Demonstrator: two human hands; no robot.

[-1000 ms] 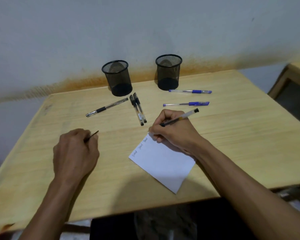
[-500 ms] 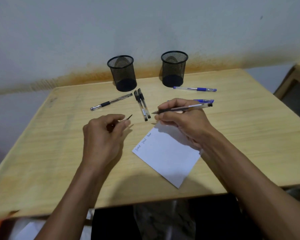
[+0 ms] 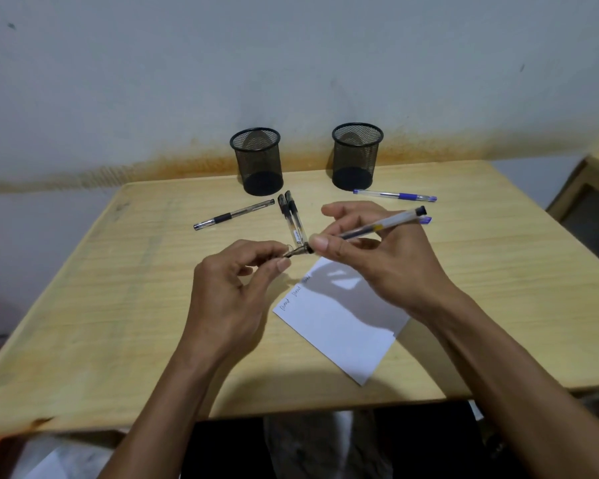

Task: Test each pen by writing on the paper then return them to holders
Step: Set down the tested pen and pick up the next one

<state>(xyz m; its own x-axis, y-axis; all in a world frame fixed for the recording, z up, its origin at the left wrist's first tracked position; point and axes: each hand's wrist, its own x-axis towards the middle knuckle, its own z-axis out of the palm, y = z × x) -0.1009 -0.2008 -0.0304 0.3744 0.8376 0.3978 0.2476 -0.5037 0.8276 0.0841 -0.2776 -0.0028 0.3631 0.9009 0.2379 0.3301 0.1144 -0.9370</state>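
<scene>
Holding the pen point(image 3: 370, 230) in my right hand point(image 3: 377, 257), I pinch it near the tip with thumb and finger, and my other fingers are spread open. My left hand point(image 3: 236, 288) pinches the small cap point(image 3: 288, 254) right at the pen's tip, above the top corner of the paper point(image 3: 343, 326). The pen looks light, hard and a bit slippery, so I think gripping close to the tip works best. The cap is tiny and could slip out. Both holders point(image 3: 256, 160) stand empty at the back of the table point(image 3: 101, 305), and other pens point(image 3: 234, 214) lie near them.
</scene>
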